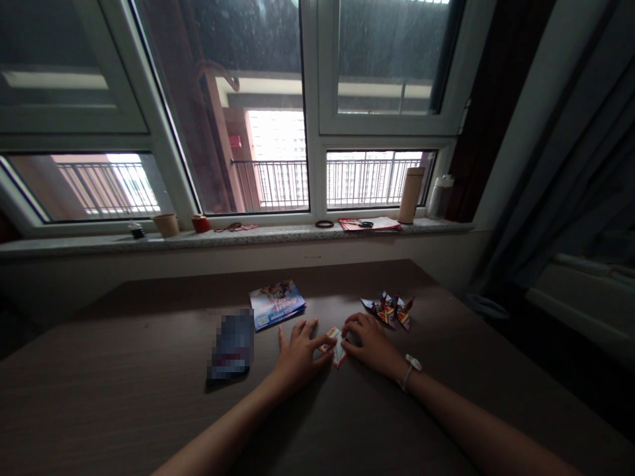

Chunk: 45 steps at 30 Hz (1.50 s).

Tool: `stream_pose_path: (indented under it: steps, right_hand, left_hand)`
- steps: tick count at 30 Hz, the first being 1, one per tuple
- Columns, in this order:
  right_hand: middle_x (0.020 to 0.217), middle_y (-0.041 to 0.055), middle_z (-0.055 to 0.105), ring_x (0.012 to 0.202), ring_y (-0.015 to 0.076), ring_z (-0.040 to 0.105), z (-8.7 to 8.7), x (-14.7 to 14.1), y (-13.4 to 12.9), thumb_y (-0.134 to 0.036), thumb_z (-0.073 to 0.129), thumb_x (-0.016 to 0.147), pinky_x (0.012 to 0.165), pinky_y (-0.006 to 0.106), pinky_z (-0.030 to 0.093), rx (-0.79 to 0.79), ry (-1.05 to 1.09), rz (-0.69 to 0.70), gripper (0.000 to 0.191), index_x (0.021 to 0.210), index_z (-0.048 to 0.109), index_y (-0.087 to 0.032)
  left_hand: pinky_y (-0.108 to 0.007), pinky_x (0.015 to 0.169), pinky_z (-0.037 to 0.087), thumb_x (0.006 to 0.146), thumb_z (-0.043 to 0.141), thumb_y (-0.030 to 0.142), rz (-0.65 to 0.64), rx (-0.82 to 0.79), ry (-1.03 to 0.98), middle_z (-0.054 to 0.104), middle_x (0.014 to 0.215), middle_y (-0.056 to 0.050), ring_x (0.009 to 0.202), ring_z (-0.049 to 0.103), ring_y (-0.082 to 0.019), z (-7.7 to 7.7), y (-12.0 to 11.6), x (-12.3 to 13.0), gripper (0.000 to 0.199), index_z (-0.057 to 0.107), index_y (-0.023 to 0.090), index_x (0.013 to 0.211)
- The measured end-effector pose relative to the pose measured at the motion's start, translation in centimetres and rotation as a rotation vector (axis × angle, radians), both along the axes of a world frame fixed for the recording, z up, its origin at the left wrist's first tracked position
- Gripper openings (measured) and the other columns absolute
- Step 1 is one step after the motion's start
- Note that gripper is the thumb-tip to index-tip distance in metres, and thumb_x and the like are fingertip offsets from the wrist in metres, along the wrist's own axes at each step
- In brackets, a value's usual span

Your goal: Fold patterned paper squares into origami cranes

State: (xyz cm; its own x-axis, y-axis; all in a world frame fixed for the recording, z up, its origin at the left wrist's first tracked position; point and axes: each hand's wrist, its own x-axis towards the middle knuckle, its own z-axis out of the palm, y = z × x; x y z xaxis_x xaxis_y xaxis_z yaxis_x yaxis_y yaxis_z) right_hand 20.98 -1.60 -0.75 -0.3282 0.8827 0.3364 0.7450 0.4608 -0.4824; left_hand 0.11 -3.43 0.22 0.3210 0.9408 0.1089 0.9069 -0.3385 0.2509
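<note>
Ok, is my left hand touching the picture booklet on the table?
Apart. The head view shows the left hand stopping short of the picture booklet, with a strip of dark table between them.

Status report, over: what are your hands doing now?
Left hand and right hand on small folded paper. Folded paper shapes beyond. Nothing in the way.

The folded paper (337, 347) is red-and-white, the table (124, 396) streaked brown.

A dark table (99, 396) holds a booklet (276, 304), blurred packet (232, 345) and origami (389, 311).
</note>
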Motion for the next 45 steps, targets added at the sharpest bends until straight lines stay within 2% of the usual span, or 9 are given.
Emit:
stream_pose_path:
  steps: [13,21,28,30,34,40,45]
  right_hand:
    - [0.118,0.0038,0.056,0.116,0.0246,0.047,0.2,0.2,0.0,-0.039,0.072,0.074,0.105,0.04,0.033,-0.013,-0.051,0.018,0.028,0.098,0.066,-0.026]
    - [0.121,0.0062,0.054,0.119,0.0274,0.046,0.4,0.1,-0.5,-0.05,0.077,0.065,0.107,0.042,0.032,-0.027,-0.078,0.032,0.05,0.106,0.062,-0.024]
    - [0.123,0.007,0.053,0.121,0.0281,0.044,0.1,0.4,-0.4,-0.06,0.076,0.063,0.107,0.043,0.031,-0.038,-0.066,0.069,0.06,0.109,0.061,-0.025]
    - [0.124,0.0064,0.053,0.122,0.0278,0.044,-0.1,0.5,-0.1,-0.061,0.075,0.065,0.108,0.043,0.031,-0.054,-0.05,0.084,0.058,0.109,0.062,-0.026]
    - [0.12,0.0047,0.056,0.12,0.0248,0.045,-0.3,0.6,0.2,-0.053,0.067,0.079,0.107,0.041,0.031,-0.059,-0.002,0.063,0.036,0.103,0.065,-0.027]
    - [0.114,0.0046,0.058,0.113,0.0251,0.048,0.1,0.0,-0.2,-0.04,0.077,0.068,0.104,0.039,0.034,0.019,-0.024,0.013,0.037,0.099,0.065,-0.024]
    - [0.108,0.004,0.06,0.109,0.0246,0.05,0.5,-0.4,-0.2,-0.036,0.073,0.073,0.1,0.038,0.037,0.044,-0.058,-0.037,0.025,0.094,0.066,-0.024]
  left_hand:
    - [-0.074,0.106,0.003,0.089,0.056,0.051,-0.001,0.018,-0.005,0.042,0.15,-0.003,0.142,0.028,-0.034,-0.4,0.1,-0.1,0.029,0.064,0.049,0.116]
    - [-0.075,0.106,0.002,0.088,0.058,0.05,-0.004,0.01,0.0,0.041,0.15,-0.003,0.142,0.027,-0.034,-0.3,0.1,-0.1,0.029,0.064,0.049,0.116]
    - [-0.074,0.107,0.002,0.088,0.057,0.05,0.002,-0.009,0.008,0.04,0.151,-0.003,0.143,0.026,-0.034,0.0,0.0,-0.1,0.031,0.063,0.048,0.118]
    - [-0.074,0.107,0.002,0.087,0.058,0.05,-0.004,-0.007,0.005,0.041,0.151,-0.003,0.142,0.026,-0.034,-0.1,0.1,-0.1,0.031,0.064,0.047,0.117]
    - [-0.075,0.106,0.004,0.086,0.061,0.047,-0.009,0.021,-0.016,0.043,0.149,-0.003,0.142,0.027,-0.034,-0.3,0.1,-0.2,0.028,0.066,0.044,0.113]
    - [-0.075,0.107,0.004,0.085,0.061,0.047,-0.006,0.012,-0.007,0.043,0.149,-0.002,0.141,0.029,-0.035,-0.2,0.1,-0.2,0.027,0.067,0.043,0.111]
    - [-0.076,0.105,0.004,0.085,0.061,0.048,-0.008,0.019,-0.006,0.043,0.149,-0.002,0.14,0.029,-0.036,-0.3,0.2,-0.2,0.028,0.066,0.044,0.111]
